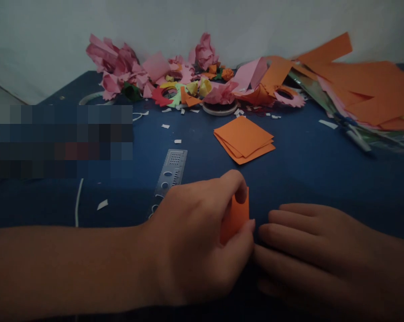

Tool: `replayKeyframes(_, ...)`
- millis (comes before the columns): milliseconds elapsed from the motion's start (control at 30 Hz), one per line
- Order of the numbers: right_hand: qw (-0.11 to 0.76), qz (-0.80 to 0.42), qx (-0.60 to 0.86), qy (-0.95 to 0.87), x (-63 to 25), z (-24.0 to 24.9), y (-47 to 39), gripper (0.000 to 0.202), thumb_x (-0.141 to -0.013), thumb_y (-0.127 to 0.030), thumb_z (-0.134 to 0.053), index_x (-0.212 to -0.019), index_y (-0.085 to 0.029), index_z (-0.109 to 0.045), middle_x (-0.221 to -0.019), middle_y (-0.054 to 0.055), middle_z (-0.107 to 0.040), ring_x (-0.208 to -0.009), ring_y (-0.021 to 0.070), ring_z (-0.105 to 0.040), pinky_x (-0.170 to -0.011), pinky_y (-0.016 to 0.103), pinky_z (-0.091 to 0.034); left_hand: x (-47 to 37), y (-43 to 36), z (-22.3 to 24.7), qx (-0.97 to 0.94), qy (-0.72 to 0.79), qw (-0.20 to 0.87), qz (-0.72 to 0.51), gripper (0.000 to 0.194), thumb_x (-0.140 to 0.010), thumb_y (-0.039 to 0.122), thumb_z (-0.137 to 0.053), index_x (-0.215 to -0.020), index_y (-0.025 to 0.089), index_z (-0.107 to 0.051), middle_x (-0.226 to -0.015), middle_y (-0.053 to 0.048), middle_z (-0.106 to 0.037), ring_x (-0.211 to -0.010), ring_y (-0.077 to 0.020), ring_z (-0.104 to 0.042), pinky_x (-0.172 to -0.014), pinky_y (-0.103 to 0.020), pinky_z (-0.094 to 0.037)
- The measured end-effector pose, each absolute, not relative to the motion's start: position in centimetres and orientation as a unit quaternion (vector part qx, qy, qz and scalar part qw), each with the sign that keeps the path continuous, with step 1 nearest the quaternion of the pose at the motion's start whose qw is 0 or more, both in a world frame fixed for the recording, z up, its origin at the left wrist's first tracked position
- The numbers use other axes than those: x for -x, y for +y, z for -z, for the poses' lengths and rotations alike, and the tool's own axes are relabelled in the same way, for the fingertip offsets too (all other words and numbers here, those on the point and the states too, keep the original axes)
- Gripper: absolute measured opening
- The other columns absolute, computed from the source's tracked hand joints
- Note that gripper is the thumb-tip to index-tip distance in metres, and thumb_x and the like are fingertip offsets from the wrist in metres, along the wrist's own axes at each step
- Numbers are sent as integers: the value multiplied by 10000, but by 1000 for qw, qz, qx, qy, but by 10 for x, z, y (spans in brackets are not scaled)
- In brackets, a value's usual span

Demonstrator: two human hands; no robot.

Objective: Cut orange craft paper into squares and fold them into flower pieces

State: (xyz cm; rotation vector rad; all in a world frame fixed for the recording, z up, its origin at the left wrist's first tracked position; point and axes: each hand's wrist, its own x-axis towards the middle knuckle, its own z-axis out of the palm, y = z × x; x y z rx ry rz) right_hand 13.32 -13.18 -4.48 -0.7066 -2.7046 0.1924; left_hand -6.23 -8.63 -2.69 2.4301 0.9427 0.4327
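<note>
My left hand [198, 232] is curled over a small piece of orange paper [237, 218], its index finger at the top edge and its thumb at the lower right corner. Most of that paper's left side is hidden under the hand. To the right, my right hand [319, 255] lies palm down with its fingers stretched out, their tips close to my left thumb and holding nothing that shows. Beyond both hands sits a loose stack of orange paper squares [244, 136]. A clear plastic stencil ruler [171, 170] is partly covered by my left hand.
Crumpled pink paper [115, 58] and cut coloured pieces line the back against the wall. Large orange sheets [366, 89] and a plastic bag lie at the back right. White paper scraps [102, 205] and a white cord [77, 201] are on the blue table [121, 197]. A patch at left is pixelated.
</note>
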Motion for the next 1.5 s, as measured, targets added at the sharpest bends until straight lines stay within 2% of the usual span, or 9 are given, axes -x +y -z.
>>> replayKeyframes(167,167,-43,249,-953,-133,45,-131,172,-909,-256,-474,-986,-152,-586,-734,-3,-515,-618,132,-386,-539,315,-286,63,-87,36,-927,282,152,-197,219,-848,180,-445,-1044,135,-532,-915,-58,-632,-807,-177,-598,-671,-303,-478)
replayKeyframes(433,121,-27,229,-966,-135,44,-141,284,-830,-299,-578,-1090,-185,-581,-797,-11,-556,-611,137,-395,-543,344,-334,61,-85,41,-958,204,30,-197,205,-824,117,-416,-895,102,-608,-738,-51,-551,-634,-181,-481,-504,-316,-415)
replayKeyframes(667,114,-22,229,-966,-134,44,-140,250,-907,-280,-450,-1075,-148,-580,-677,-22,-499,-559,125,-377,-487,327,-287,59,-84,37,-957,187,-13,-219,252,-850,96,-394,-813,75,-642,-918,-147,-607,-855,-244,-520,-709,-387,-500)
replayKeyframes(800,134,-11,238,-962,-135,48,-141,286,-912,-286,-451,-1110,-109,-559,-674,-21,-508,-557,122,-400,-473,330,-269,60,-86,39,-951,226,9,-211,308,-880,154,-374,-1030,29,-611,-1031,-165,-594,-975,-278,-521,-807,-439,-494)
replayKeyframes(900,145,-2,245,-958,-136,49,-141,253,-917,-299,-455,-1035,-119,-587,-668,-13,-524,-538,123,-415,-458,322,-257,61,-85,40,-950,241,21,-197,352,-885,190,-390,-1134,6,-557,-1100,-179,-568,-1016,-296,-512,-838,-469,-480)
replayKeyframes(1033,157,19,256,-954,-133,46,-141,227,-920,-268,-445,-951,-123,-617,-628,-10,-533,-501,123,-436,-432,314,-264,61,-83,39,-947,250,41,-196,349,-878,168,-369,-1113,6,-569,-1101,-185,-555,-1014,-301,-508,-836,-485,-469)
replayKeyframes(1200,181,46,264,-946,-131,44,-141,243,-928,-255,-445,-930,-95,-628,-636,8,-582,-512,125,-504,-438,318,-352,62,-81,36,-938,263,99,-202,300,-856,116,-391,-1060,36,-596,-1049,-149,-554,-975,-251,-508,-849,-430,-464)
replayKeyframes(1400,191,35,263,-945,-131,44,-139,247,-926,-231,-446,-934,-85,-644,-625,15,-594,-518,118,-531,-433,309,-393,64,-81,39,-938,274,82,-197,367,-845,122,-383,-1154,6,-544,-1154,-182,-509,-1088,-277,-459,-934,-450,-419)
replayKeyframes(1500,189,22,268,-944,-132,44,-138,242,-922,-233,-453,-953,-77,-637,-629,11,-591,-507,122,-518,-429,317,-393,64,-81,39,-929,286,120,-202,350,-835,110,-384,-1141,51,-543,-1146,-144,-511,-1085,-245,-463,-946,-416,-413)
